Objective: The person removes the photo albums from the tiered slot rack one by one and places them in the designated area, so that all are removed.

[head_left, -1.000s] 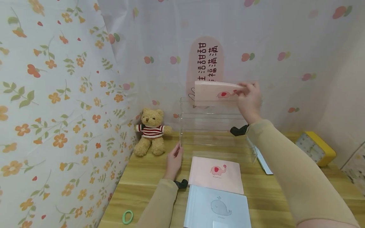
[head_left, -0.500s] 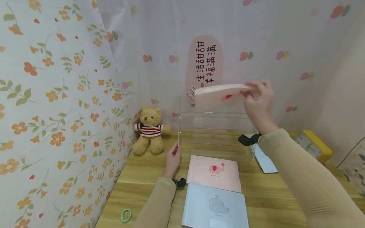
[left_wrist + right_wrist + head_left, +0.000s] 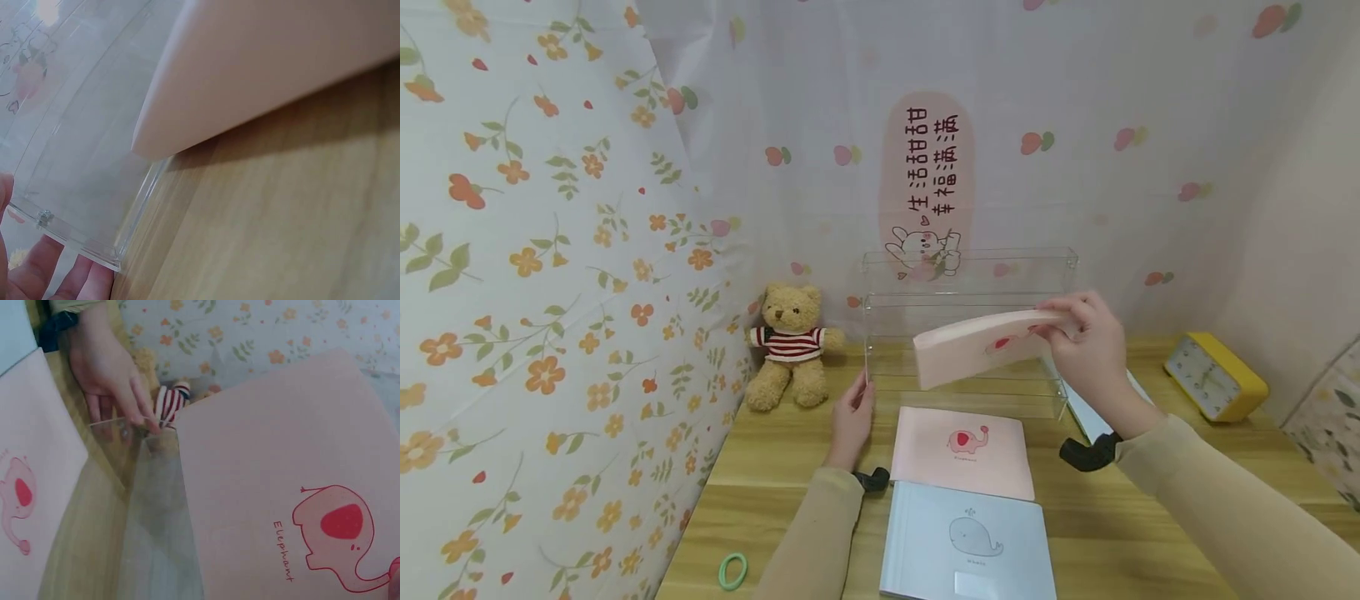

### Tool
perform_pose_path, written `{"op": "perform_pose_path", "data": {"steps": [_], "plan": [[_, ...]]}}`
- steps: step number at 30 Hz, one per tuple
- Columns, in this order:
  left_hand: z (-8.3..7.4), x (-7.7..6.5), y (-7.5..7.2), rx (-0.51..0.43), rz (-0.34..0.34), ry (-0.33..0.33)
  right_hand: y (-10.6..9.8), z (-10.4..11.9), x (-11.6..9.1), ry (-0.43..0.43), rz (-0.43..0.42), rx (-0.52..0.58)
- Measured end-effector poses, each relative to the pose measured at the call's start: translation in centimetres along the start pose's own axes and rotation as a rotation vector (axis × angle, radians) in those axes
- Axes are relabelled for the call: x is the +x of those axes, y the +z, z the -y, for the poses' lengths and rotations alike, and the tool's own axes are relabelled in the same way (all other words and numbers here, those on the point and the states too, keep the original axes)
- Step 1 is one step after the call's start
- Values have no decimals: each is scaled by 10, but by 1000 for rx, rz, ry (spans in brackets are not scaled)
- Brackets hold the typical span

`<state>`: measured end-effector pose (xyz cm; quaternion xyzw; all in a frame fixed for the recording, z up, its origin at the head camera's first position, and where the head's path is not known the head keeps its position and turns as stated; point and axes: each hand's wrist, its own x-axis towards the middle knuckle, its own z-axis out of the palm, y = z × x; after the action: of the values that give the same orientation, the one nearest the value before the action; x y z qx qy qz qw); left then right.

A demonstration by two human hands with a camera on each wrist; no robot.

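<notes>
A pink notebook point(image 3: 958, 350) with a red elephant drawing and the word "Elephant" hangs tilted in front of a clear acrylic rack point(image 3: 867, 312) with stepped tiers. My right hand point(image 3: 1090, 358) pinches it at its right end, thumb on the cover side. In the right wrist view the notebook's cover point(image 3: 250, 462) fills much of the frame. My left hand point(image 3: 852, 421) holds the rack's lower left side; in the left wrist view, its fingers point(image 3: 37, 265) are on both faces of the clear side panel point(image 3: 69, 240). A second pink elephant notebook point(image 3: 921, 442) lies flat before the rack.
Nearer me lies a blue whale notebook point(image 3: 917, 533), against the pink one. A teddy bear point(image 3: 793, 346) sits left of the rack, and a yellow clock point(image 3: 1221, 379) stands at right. Another light-blue item point(image 3: 1081, 408) lies behind my right wrist. A green ring point(image 3: 733, 572) is at front left.
My right hand has brought the pink notebook down from above the rack's top to in front of its lower tiers, tilting it. My left hand stays on the rack's side.
</notes>
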<state>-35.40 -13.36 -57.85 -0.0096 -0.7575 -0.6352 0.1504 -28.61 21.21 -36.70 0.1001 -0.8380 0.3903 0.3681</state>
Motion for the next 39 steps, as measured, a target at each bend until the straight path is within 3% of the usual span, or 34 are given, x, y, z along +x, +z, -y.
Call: {"op": "perform_pose_path", "data": {"steps": [12, 24, 39], "plan": [[0, -1, 1, -8, -6, 10, -32, -41, -49, 5, 149, -97], [-1, -5, 6, 23, -9, -14, -84, -82, -87, 150, 291, -209], [0, -1, 2, 35, -15, -8, -118, -108, -98, 335, 438, -288]]}}
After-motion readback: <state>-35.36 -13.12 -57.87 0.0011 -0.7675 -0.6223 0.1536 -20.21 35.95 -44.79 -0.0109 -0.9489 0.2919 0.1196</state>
